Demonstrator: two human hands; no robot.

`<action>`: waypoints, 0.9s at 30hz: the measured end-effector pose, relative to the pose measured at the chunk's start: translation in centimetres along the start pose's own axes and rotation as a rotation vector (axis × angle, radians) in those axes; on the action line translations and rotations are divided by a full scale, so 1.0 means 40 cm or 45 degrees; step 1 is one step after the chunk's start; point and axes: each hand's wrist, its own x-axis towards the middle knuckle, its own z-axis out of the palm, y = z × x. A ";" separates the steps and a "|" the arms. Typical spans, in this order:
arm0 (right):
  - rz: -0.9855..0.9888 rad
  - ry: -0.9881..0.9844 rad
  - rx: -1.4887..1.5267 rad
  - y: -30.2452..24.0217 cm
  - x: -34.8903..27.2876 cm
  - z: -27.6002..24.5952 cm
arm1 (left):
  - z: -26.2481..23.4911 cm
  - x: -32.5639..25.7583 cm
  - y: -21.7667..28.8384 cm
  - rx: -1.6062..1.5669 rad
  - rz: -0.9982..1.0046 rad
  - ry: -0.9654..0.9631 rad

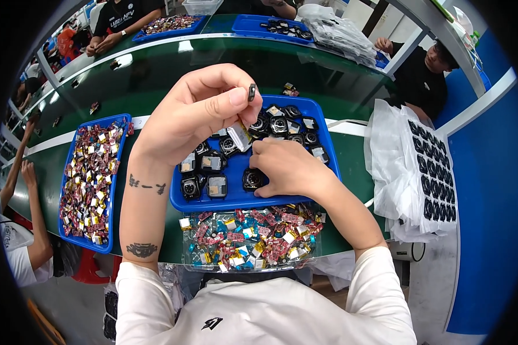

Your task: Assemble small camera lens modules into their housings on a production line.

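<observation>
My left hand (198,112) is raised above a blue tray (322,123) and pinches a small black square part (251,92) between thumb and forefinger; a small silver pouch-like piece (239,137) hangs under its lower fingers. My right hand (288,167) rests palm-down inside the tray, its fingers curled on a black square casing (252,179). The tray holds several black casings and silver-faced pieces. In front of it stands a clear box (250,237) full of small red, gold and blue wrapped components.
A second blue tray (69,172) of similar small components lies to the left on the dark green bench (155,75). White plastic sheets with rows of black casings (431,172) are piled at the right. Other people sit across and to the left.
</observation>
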 end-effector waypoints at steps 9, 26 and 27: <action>-0.122 0.166 0.240 0.018 0.003 -0.027 | -0.002 -0.002 0.009 -0.018 -0.012 0.008; 0.009 0.801 1.536 0.012 -0.001 -0.097 | 0.048 0.006 0.026 0.543 -0.062 0.351; -0.027 0.848 1.502 0.016 0.002 -0.092 | 0.049 0.005 0.024 0.586 -0.078 0.338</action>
